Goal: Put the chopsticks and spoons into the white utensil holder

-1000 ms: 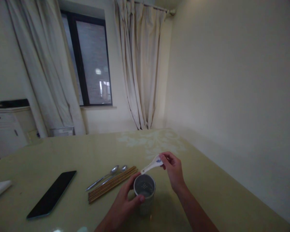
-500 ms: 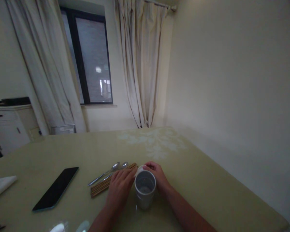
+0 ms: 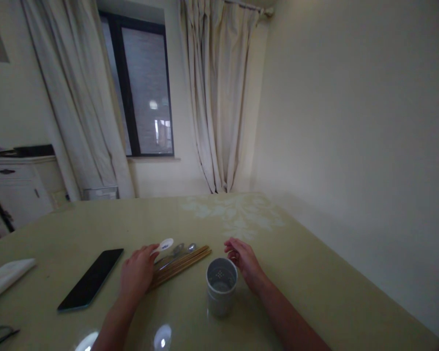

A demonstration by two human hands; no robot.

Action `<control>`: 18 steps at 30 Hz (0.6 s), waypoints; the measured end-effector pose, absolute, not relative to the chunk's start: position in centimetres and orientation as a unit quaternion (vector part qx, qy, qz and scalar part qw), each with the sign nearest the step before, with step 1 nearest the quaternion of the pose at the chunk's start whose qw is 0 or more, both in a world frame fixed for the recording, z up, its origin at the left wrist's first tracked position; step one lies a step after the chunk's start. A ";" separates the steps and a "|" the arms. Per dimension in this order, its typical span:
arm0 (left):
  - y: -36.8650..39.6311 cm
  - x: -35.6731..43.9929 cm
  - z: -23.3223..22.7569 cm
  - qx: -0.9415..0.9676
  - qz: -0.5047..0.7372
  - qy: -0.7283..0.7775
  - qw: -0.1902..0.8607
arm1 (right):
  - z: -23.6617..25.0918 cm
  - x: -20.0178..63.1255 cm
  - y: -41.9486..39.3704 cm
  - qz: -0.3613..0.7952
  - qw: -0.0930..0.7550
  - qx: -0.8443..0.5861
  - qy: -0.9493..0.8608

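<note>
My left hand (image 3: 138,269) is closed on a white spoon (image 3: 164,244), pinching its handle between thumb and fingers above the left side of the cutlery. Below it lie a bundle of wooden chopsticks (image 3: 185,263) and two metal spoons (image 3: 178,249), their handles partly hidden by the hand. A grey cup (image 3: 221,292) with holes in its base stands upright to the right of the chopsticks. Just behind and right of the cup's rim is my right hand (image 3: 244,258), fingers loosely curled and apart, with nothing visible in them.
A dark phone (image 3: 91,280) lies left of my left hand. Farther left are a white folded item (image 3: 9,278) and a dark thin object (image 3: 0,334) at the table (image 3: 314,292) edge. A wall (image 3: 369,170) runs along the table's right side.
My left hand has moved left from beside the cup, carrying the white spoon over the metal spoons. My right hand has let go of the white spoon and stays by the cup.
</note>
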State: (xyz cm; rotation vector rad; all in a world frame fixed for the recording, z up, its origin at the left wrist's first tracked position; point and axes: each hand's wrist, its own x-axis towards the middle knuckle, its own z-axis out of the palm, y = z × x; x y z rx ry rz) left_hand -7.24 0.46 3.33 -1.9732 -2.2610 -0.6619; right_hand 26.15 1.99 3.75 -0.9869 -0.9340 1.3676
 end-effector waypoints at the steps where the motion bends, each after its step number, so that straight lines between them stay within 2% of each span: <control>1: 0.4 -7.5 3.2 -0.633 -0.205 -0.746 0.032 | 3.8 26.2 2.0 0.581 0.572 -0.423 -0.396; 11: 1.2 -9.8 1.8 -0.604 -0.170 -0.777 -0.041 | 4.6 26.9 1.8 0.608 0.556 -0.370 -0.430; 14: 1.3 -9.8 1.6 -0.611 -0.178 -0.769 -0.054 | 5.4 28.1 1.1 0.624 0.498 -0.302 -0.521; 18: 1.2 -9.6 1.8 -0.624 -0.184 -0.757 -0.063 | 6.9 29.9 -0.1 0.647 0.351 -0.215 -0.642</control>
